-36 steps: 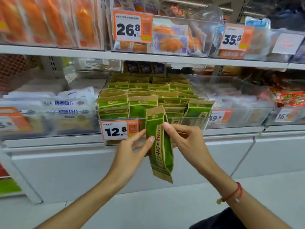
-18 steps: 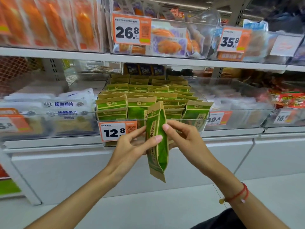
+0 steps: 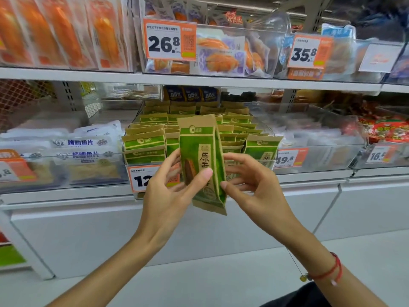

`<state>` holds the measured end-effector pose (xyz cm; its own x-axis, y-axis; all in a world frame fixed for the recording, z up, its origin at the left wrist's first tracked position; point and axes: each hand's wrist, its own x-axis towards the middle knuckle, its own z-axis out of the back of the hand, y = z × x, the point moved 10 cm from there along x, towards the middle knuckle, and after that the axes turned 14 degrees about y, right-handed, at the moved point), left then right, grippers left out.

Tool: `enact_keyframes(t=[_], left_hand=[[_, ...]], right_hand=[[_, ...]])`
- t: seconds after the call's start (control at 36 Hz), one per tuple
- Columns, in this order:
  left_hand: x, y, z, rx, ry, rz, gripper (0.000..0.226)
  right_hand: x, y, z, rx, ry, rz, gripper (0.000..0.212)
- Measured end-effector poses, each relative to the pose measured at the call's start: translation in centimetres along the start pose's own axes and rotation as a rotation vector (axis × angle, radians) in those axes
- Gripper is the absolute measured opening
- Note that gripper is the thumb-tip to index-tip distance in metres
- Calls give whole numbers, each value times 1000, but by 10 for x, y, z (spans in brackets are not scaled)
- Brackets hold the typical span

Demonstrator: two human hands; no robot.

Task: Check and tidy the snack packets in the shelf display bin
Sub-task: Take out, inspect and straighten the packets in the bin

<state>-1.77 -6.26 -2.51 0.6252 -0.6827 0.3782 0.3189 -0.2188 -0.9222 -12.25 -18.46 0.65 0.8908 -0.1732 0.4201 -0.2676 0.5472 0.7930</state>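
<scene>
A green and brown snack packet (image 3: 200,149) stands upright in front of the clear display bin (image 3: 269,129), its printed face toward me. My left hand (image 3: 168,193) pinches it, thumb across the front and fingers behind. My right hand (image 3: 250,185) touches the packet's right edge with a fingertip, the other fingers spread and loosely bent behind it. The bin holds several rows of the same green packets (image 3: 143,140), standing upright. An orange price tag (image 3: 141,178) hangs on the bin's front, half hidden by my left hand.
White fish-slice packets (image 3: 81,145) fill the bin to the left. Clear bins with pale and red packets (image 3: 389,129) sit to the right. The shelf above (image 3: 199,79) carries orange snack bags and price tags. A white base panel (image 3: 88,229) runs below.
The packet has risen and turned from edge-on to face me. My left thumb now lies across its front. My right hand has slipped lower along the packet's right edge.
</scene>
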Motion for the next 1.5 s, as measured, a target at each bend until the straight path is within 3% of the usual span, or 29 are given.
enact_keyframes(t=[0.11,0.28,0.53,0.69,0.86,1.0,1.14,1.22,1.28,1.5], left_hand=[[4,-8,-7,-84,48,-23,40],[5,-9,-9,-186,22,-46,38],[-3,-24,11,6,-192,-158,52],[-9,-44,0,488,-159,-331,41],[-17,-52,-19,680,-124,-526,39],[-19,-50,-28,802,-97,-578,35],[-10,-39,-28,737,-31,-406,52],[3,-16,-22,673,31,-128,88],[6,-3,-19,619,57,-2,100],[2,1,-21,618,30,40,82]], right_hand=[[-2,-7,16,167,-103,-26,32],[-1,-10,19,171,-129,-45,13],[2,-25,3,17,-72,-209,27],[-1,-27,2,257,-118,-240,71],[-6,-36,1,403,-164,-312,50],[-7,-34,4,350,-158,-266,20],[-8,-31,15,272,-147,-221,19],[-7,-33,21,271,-115,-235,19],[-5,-33,20,293,-71,-244,21],[-6,-35,19,286,-39,-262,25]])
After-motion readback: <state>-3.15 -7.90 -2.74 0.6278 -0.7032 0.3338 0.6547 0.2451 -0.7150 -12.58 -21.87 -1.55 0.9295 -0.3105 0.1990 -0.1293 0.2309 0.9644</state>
